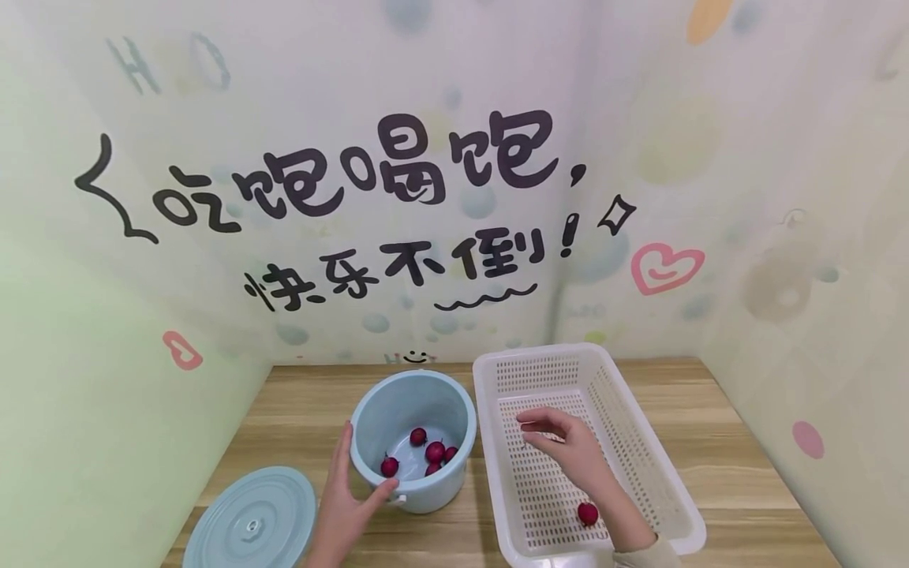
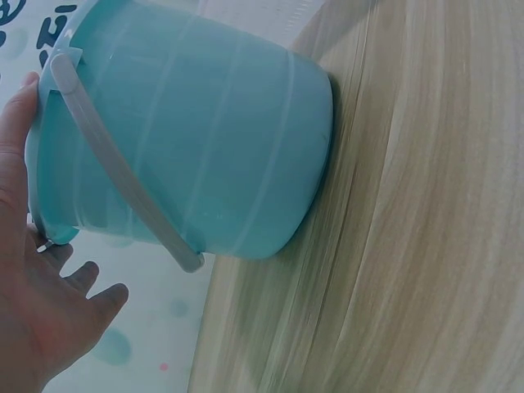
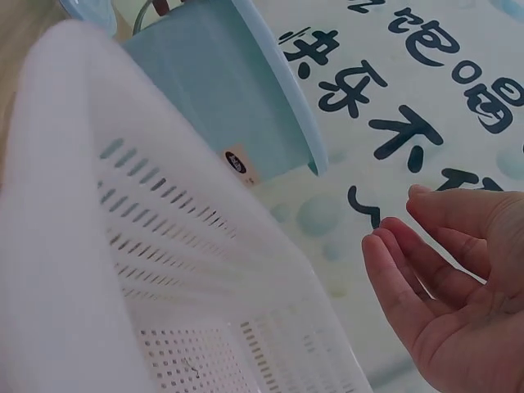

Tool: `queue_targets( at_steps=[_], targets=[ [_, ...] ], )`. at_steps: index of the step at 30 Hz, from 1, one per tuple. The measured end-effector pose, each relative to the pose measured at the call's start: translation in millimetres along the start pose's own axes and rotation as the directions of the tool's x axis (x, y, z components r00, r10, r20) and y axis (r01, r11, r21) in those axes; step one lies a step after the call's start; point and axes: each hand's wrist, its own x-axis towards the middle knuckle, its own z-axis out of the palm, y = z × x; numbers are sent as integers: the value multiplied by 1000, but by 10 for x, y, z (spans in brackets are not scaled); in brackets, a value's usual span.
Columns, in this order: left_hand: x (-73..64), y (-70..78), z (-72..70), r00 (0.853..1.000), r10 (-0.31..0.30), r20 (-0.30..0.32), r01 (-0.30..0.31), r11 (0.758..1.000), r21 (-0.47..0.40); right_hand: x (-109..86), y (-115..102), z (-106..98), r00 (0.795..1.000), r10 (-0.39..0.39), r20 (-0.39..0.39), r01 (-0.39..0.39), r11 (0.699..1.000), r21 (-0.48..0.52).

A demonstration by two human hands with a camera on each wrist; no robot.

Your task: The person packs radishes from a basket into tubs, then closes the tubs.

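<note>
My left hand (image 1: 344, 505) rests on the left side of a light blue bucket (image 1: 433, 497), its thumb at the near rim and its fingers along the outside. The left wrist view shows that hand (image 2: 45, 311) at the rim, with the lower fingers spread apart from the bucket wall. Inside the bucket lie several small, round, dark red fruits (image 1: 435, 452) with thin stems. Over the white perforated basket (image 1: 490, 473) hovers my right hand (image 1: 568, 450), fingers slightly bent and nothing visible between them. One dark red fruit (image 1: 587, 514) lies on the basket floor near my right wrist.
A round blue lid (image 1: 252, 521) lies on the wooden table (image 1: 305, 410) at the left. The bucket's grey handle (image 2: 123, 168) hangs down its side. Behind the table stands a wall (image 1: 398, 315) with black lettering. The bucket and basket stand close together.
</note>
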Motion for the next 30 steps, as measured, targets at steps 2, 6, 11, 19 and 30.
queue_targets(
  at_steps=[2, 6, 11, 19, 30],
  targets=[
    [4, -7, -1, 1000, 2, -1, -2, 1000, 3, -27, 15, -39, 1000, 6, -7, -6, 1000, -7],
    [8, -9, -6, 1000, 0, 2, 0, 1000, 5, -81, 48, -117, 1000, 21, -23, -22, 999, -27],
    [9, -4, -13, 1000, -1, 6, 1, 1000, 6, -137, 163, -201, 998, 47, -31, -48, 998, -35],
    [-14, 17, -22, 999, 41, -5, -41, 999, -5, -243, 314, -315, 988, 149, -42, -152, 987, -61],
    [-10, 10, -15, 1000, 29, -1, -29, 1000, 2, -354, 541, -509, 949, 307, 71, -303, 951, -67]
  ],
)
